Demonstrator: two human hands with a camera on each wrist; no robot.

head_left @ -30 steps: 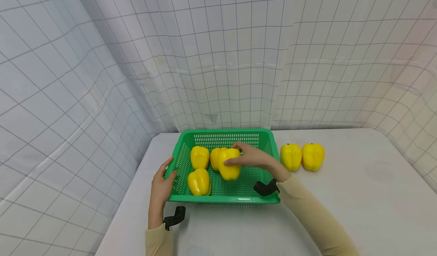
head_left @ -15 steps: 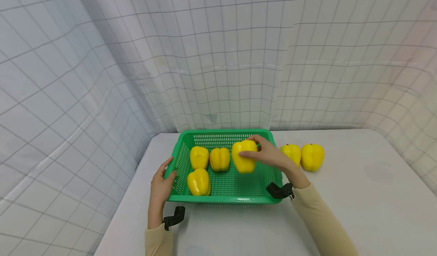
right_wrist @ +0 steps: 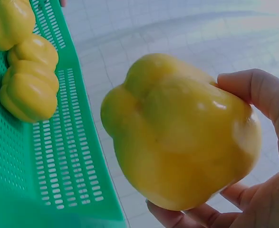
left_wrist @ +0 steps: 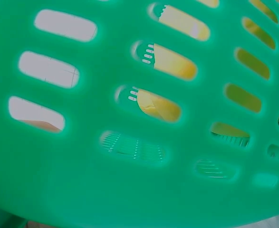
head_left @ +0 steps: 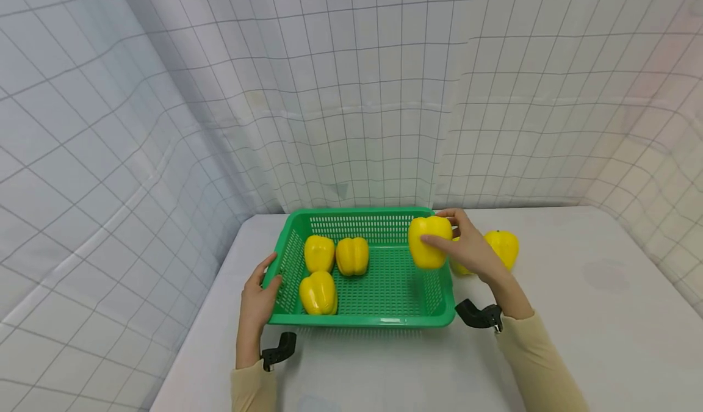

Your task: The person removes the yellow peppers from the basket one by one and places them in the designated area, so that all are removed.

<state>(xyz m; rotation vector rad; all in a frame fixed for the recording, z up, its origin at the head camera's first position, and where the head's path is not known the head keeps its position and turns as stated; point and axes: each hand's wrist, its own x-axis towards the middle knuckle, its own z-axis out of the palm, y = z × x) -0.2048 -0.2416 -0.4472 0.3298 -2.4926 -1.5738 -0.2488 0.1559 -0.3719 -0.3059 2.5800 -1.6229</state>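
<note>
My right hand [head_left: 471, 247] holds a yellow bell pepper [head_left: 428, 244] above the right end of the green basket [head_left: 359, 321]. In the right wrist view, the thumb lies on one side of this bell pepper [right_wrist: 187, 133] and the fingers curl round the other. At the basket's left side, my left hand [head_left: 258, 299] grips the rim between thumb and fingers. Inside the basket, toward the left, lie three more yellow bell peppers: one at the front [head_left: 318, 293], one at the back [head_left: 319, 253] and one beside it [head_left: 353, 256]. The slotted green wall [left_wrist: 106, 190] fills the left wrist view.
On the white table [head_left: 571, 314], right of the basket, another yellow bell pepper [head_left: 502, 247] stands behind the right forearm. One more is mostly hidden behind the right hand. A grid-patterned white curtain [head_left: 351, 94] closes off the back and sides.
My right hand has carried its bell pepper rightward, from beside the middle bell pepper to the basket's right end. The left hand has kept its place on the rim.
</note>
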